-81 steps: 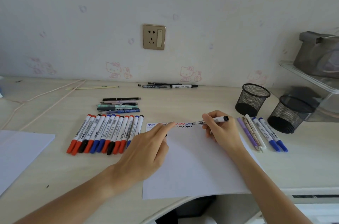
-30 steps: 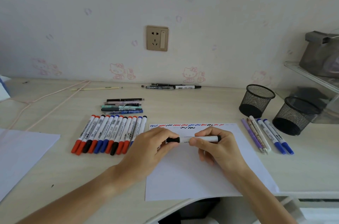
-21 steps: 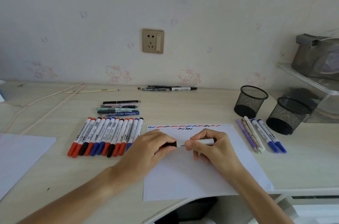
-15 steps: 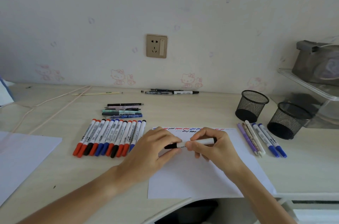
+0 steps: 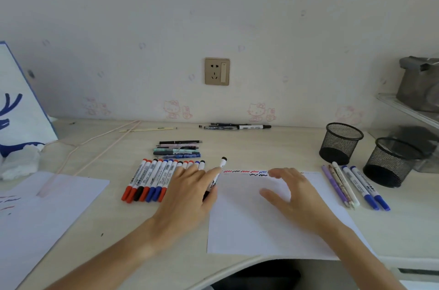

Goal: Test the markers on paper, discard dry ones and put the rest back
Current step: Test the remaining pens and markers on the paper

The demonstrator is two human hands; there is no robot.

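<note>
- The left hand [image 5: 190, 197] holds a capped black marker [image 5: 216, 177] between thumb and fingers, at the right end of the marker row [image 5: 152, 180].
- The right hand [image 5: 293, 194] hovers over the test paper [image 5: 249, 230], fingers spread, holding nothing.
- Squiggles [image 5: 247, 172] fill part of the top edge: testing looks well underway.
- Both mesh cups [image 5: 341, 142] seem empty, so returning markers remains.

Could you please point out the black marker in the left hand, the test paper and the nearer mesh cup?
black marker [image 5: 220, 169], head view, on its white barrel above the fingers.
test paper [image 5: 249, 225], head view, on its blank middle.
nearer mesh cup [image 5: 389, 166], head view, on its front wall.
</note>
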